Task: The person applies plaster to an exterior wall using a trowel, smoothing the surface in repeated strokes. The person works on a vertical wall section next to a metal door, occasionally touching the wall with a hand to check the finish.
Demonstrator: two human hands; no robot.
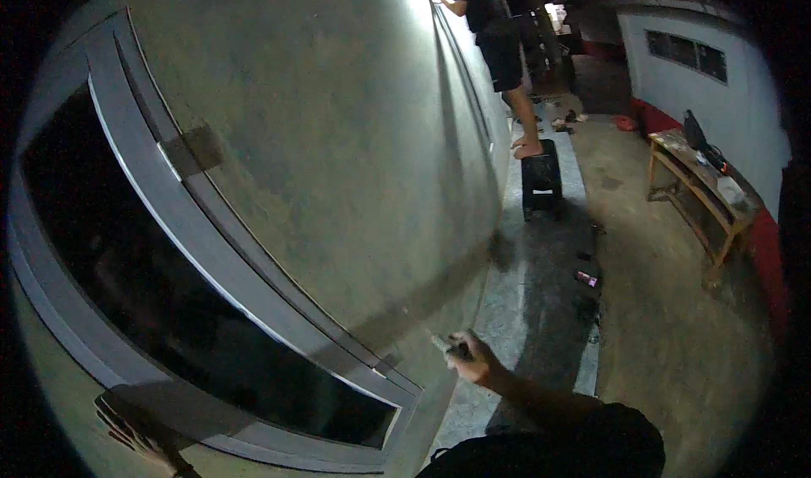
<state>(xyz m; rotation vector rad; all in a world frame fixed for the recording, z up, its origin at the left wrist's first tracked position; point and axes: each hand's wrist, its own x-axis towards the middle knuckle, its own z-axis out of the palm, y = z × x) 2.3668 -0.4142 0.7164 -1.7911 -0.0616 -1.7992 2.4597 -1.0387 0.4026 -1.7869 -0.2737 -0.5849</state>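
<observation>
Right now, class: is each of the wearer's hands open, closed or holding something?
Left hand: open, holding nothing visible.
Right hand: closed around a small object, unclear which.

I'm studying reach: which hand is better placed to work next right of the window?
Likely the right hand, gripping a small object there; the left hand, open, is across the window.

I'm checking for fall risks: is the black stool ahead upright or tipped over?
Upright: the black stool stands on its legs, and another person's bare foot rests on its top.
</observation>
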